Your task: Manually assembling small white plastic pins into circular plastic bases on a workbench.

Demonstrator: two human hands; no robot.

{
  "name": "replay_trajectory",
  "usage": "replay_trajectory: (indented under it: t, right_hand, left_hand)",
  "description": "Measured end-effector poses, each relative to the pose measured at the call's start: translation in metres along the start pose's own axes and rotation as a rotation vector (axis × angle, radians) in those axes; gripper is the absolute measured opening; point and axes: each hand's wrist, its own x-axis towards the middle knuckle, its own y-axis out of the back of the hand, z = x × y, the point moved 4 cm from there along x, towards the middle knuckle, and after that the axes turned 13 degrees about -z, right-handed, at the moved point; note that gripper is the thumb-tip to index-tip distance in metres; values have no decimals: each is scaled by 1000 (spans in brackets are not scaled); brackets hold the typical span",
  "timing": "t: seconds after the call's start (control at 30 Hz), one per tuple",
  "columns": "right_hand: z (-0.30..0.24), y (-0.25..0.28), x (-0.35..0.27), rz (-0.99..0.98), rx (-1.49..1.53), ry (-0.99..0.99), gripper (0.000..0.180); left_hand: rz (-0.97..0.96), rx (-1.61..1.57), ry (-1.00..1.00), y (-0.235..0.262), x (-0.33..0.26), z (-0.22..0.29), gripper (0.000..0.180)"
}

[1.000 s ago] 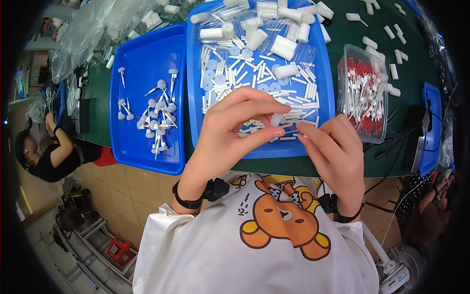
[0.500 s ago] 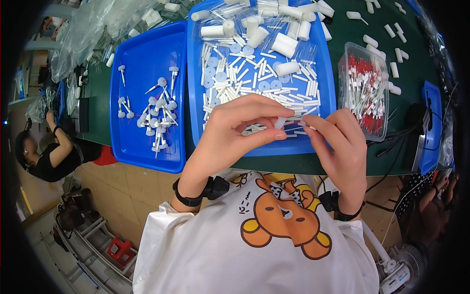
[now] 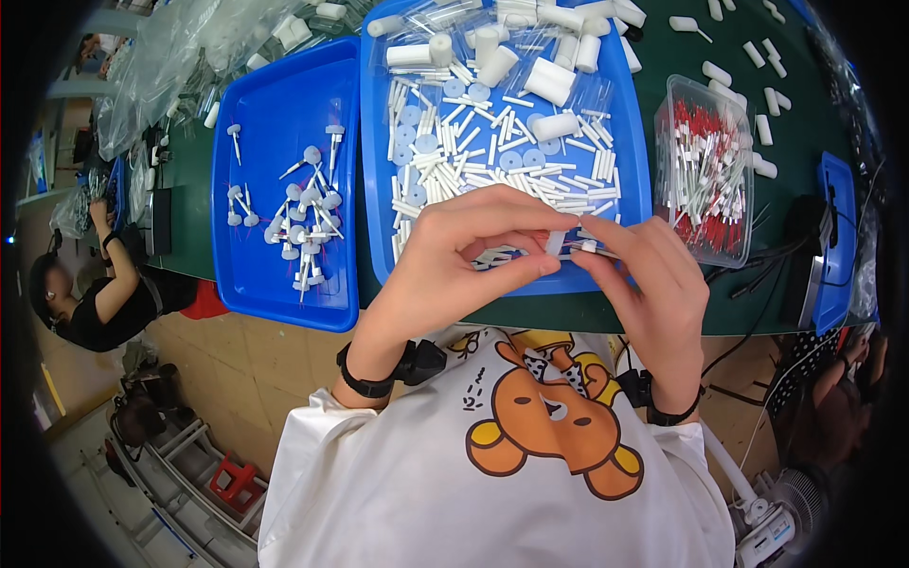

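Observation:
Above the near edge of the large blue tray, my two hands meet fingertip to fingertip. My left hand pinches a small white plastic disc between thumb and forefinger. My right hand grips a thin wired part with a white end, right beside the disc. Whether the part enters the disc is hidden by my fingers. Beneath my hands the tray holds many short white tubes, several translucent discs and thick white foam-like cylinders.
A second blue tray on the left holds assembled disc-and-stem pieces. On the right stands a clear box of red-and-white wired parts. Loose white cylinders lie beyond it. Another person sits far left.
My right fingertips have moved slightly left, closer to the disc, and the wired part has shifted with them. The disc has turned a little in my left fingers.

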Motion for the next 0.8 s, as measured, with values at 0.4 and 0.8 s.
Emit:
replay_trajectory:
  t: [0.4, 0.8]
  right_hand:
    - [-4, 3, -3, -99, -79, 84, 25]
    - [16, -8, -18, -276, 788, -469, 12]
  left_hand:
    - [19, -43, 9, -4, -1, 2, 37]
    - [17, 393, -181, -15, -8, 14, 28]
